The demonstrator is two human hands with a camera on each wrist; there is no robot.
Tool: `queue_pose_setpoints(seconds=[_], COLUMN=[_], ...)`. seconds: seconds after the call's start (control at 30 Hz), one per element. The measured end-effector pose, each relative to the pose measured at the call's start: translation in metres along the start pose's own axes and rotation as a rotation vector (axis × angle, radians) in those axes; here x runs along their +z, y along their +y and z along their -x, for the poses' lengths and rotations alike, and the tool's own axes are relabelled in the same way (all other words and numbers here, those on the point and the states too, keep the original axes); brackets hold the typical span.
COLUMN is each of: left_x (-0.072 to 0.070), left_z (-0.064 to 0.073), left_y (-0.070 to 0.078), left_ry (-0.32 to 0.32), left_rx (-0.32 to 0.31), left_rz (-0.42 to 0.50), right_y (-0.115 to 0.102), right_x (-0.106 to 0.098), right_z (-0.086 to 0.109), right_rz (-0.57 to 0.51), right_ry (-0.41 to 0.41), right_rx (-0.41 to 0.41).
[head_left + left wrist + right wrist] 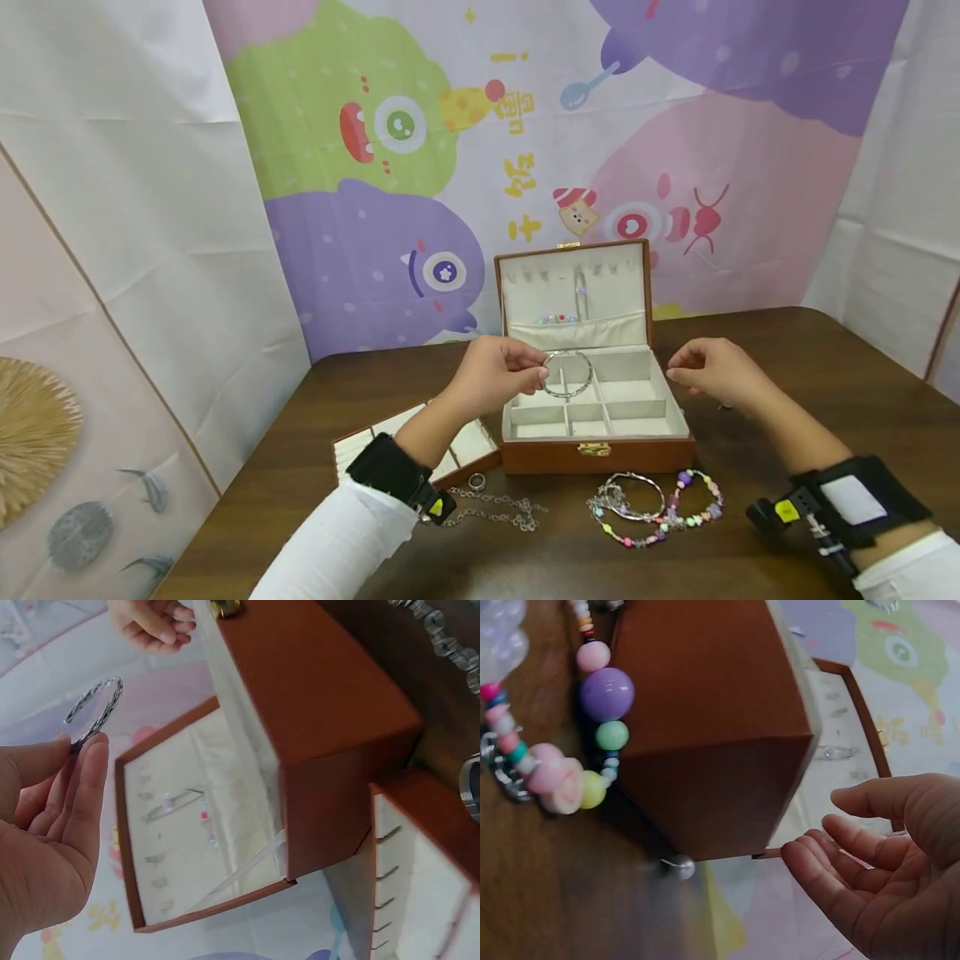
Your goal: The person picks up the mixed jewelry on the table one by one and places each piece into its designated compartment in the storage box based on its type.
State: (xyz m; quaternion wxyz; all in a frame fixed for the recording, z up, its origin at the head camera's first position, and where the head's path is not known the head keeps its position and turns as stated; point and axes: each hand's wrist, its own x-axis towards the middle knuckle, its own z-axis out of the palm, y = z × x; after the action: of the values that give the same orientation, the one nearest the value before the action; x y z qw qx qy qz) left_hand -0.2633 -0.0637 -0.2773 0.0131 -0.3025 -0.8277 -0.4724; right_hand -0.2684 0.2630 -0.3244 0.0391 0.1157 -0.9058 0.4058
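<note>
My left hand pinches a silver bangle between thumb and fingers, in front of the raised lid and above the compartments of a brown jewelry box. In the left wrist view the bangle stands up from the fingertips. My right hand hovers at the box's right side, its fingers loosely bent. The right wrist view shows that hand with nothing between thumb and fingers. The box's lid stands upright, with a beaded piece in its pocket and a pin-like item hanging above.
A brown tray with cream lining lies left of the box, partly behind my left forearm. A silver chain and a ring lie before it. Bead bracelets and another bangle lie in front. A pearl earring lies right of the box.
</note>
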Motion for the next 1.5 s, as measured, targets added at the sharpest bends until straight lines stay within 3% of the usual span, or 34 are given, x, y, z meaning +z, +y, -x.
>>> queue_pose_setpoints(seconds=[0.3,0.5,0.63,0.8,0.9,1.0,1.07,1.17,1.3,1.4,1.5], left_x=[0.012,0.028,0.041,0.058,0.07,0.08,0.085,0.091,0.098,0.102,0.104], left_z=[-0.065,-0.096,-0.111,-0.123,-0.127,-0.13,-0.131,-0.134,-0.133,-0.13,-0.13], left_y=[0.005,-0.004,-0.011,-0.017,-0.018,-0.017,-0.018,-0.023,-0.029,-0.027,-0.022], left_ry=[-0.052,-0.057,-0.052,-0.038,-0.029,-0.043,-0.058,-0.117,-0.204,-0.247,-0.286], left_rx=[-0.141,-0.243,-0.335,-0.438,-0.457,-0.448,-0.445,-0.433,-0.411,-0.363,-0.262], left_rz=[-0.066,-0.102,-0.093,-0.014,0.039,0.019,-0.026,-0.195,-0.349,-0.451,-0.673], right_y=[0.013,0.013,0.013,0.014,0.015,0.015,0.015,0.014,0.015,0.016,0.015], right_x=[0.011,0.012,0.013,0.014,0.015,0.015,0.016,0.017,0.017,0.017,0.016], right_z=[-0.002,-0.002,-0.002,-0.002,-0.002,-0.002,-0.003,-0.003,-0.002,-0.001,-0.001], right_rz=[-0.042,-0.101,-0.193,-0.22,-0.233,-0.252,-0.26,-0.268,-0.278,-0.282,-0.273], right_ry=[-0.1,-0.153,-0.192,-0.199,-0.197,-0.198,-0.202,-0.204,-0.205,-0.202,-0.198], right_rx=[0.038,0.101,0.138,0.155,0.157,0.156,0.15,0.153,0.154,0.149,0.143])
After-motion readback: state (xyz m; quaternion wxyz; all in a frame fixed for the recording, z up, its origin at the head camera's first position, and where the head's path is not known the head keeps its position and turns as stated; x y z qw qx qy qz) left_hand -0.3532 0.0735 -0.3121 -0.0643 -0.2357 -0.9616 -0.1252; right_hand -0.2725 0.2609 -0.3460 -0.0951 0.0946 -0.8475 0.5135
